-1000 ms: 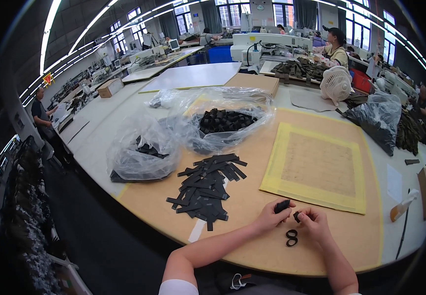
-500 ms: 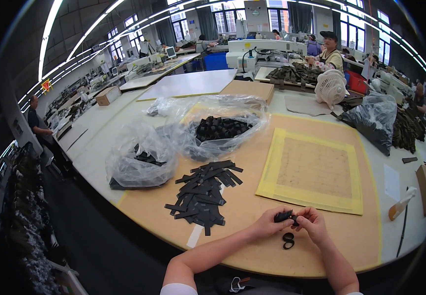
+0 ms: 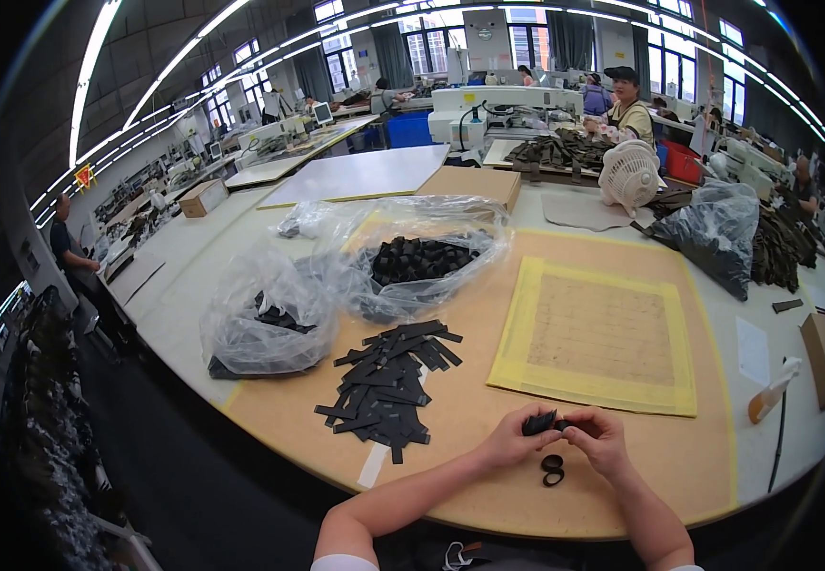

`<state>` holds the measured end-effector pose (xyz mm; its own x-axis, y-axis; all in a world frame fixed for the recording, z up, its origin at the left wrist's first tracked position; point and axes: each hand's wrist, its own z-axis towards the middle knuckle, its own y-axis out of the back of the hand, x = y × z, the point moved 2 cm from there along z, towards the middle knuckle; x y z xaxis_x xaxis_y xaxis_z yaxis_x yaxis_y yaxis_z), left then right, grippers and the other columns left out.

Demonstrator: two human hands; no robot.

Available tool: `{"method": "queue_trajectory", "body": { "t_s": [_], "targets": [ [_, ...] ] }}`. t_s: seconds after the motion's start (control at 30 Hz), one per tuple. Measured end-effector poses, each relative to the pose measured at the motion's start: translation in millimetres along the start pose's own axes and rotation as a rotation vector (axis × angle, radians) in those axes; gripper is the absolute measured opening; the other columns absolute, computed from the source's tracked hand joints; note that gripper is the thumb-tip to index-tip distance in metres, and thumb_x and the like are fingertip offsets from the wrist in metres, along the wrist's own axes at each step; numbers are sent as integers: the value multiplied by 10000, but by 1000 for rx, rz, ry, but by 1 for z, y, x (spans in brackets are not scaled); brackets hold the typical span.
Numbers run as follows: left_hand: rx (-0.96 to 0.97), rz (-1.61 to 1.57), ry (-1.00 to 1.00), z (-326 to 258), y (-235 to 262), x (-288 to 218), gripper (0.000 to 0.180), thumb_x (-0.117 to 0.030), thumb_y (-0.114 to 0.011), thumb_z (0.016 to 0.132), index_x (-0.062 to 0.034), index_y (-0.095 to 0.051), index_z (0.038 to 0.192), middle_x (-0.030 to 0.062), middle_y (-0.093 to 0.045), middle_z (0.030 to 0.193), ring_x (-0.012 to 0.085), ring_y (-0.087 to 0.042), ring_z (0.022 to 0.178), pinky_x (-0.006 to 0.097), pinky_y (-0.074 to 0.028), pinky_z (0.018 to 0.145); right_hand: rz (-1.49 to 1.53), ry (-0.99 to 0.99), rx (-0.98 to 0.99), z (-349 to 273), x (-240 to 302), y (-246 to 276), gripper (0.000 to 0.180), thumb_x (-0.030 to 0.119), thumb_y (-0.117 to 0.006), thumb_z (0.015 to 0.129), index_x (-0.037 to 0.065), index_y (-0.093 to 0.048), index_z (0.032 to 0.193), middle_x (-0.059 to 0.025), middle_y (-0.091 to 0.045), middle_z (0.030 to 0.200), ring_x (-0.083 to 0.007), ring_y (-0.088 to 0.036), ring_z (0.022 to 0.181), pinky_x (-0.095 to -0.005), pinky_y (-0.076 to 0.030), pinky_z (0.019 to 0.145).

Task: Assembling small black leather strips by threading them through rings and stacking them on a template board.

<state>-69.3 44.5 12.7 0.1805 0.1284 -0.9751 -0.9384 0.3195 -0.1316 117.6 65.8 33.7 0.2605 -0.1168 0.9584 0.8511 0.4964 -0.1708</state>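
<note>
Head view shows both hands meeting over the near edge of the tabletop (image 3: 241,285): the left hand (image 3: 507,445) and the right hand (image 3: 603,440) pinch one small black strap piece (image 3: 540,423) between them, fingers closed on its two ends. Just below it, on the brown board, lies a pair of black rings (image 3: 552,469), apart from the hands. A heap of black strips (image 3: 388,385) sits toward the left, beside two clear bags. Judging by the grip, the piece is being folded or fitted; the next move seems to call for steady pinching and a reach down to the rings.
</note>
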Motion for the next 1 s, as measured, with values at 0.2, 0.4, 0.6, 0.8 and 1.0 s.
{"method": "queue_trajectory", "body": {
  "t_s": [0.2, 0.4, 0.6, 0.8, 1.0],
  "targets": [
    [-24, 18, -6, -1, 0, -3, 225, -112, -689, 890, -35, -590, 1077, -15, -584, 883, 47, -536, 725, 200, -441, 643, -11, -131, -26, 2, -5, 6, 213, 50, -700, 866, 3, -600, 1048, -63, -662, 922, -104, -629, 806, -228, -525, 704],
    [-34, 14, 25, 1, 1, 3, 144, -147, -662, 913, -45, -603, 996, -26, -589, 821, 43, -533, 704, 195, -436, 637, 104, -289, -27, 2, -5, 8, 163, 138, -675, 899, 36, -580, 982, -32, -616, 823, -89, -592, 709, -222, -496, 631],
    [-35, 73, 15, 0, -1, 2, 133, -159, -646, 925, -45, -608, 983, -37, -582, 803, 32, -510, 698, 196, -420, 627, 156, -336, -28, 1, -9, 6, 138, 178, -646, 918, 50, -599, 941, -19, -608, 764, -86, -576, 659, -206, -472, 596],
    [-65, 261, -89, -3, -9, 1, 117, -133, -654, 910, -29, -617, 948, -39, -548, 756, 45, -465, 690, 218, -404, 617, 206, -296, -99, -3, -25, 4, 107, 176, -626, 917, 79, -601, 877, 27, -547, 702, -45, -468, 588, -181, -369, 529],
    [-81, 296, -120, -5, -18, -5, 105, -113, -651, 899, -19, -619, 932, -17, -534, 710, 50, -469, 668, 228, -413, 590, 217, -246, -212, -7, -29, -8, 149, 172, -586, 933, 105, -552, 804, 67, -491, 689, -18, -398, 581, -172, -320, 513]
  ]
}}
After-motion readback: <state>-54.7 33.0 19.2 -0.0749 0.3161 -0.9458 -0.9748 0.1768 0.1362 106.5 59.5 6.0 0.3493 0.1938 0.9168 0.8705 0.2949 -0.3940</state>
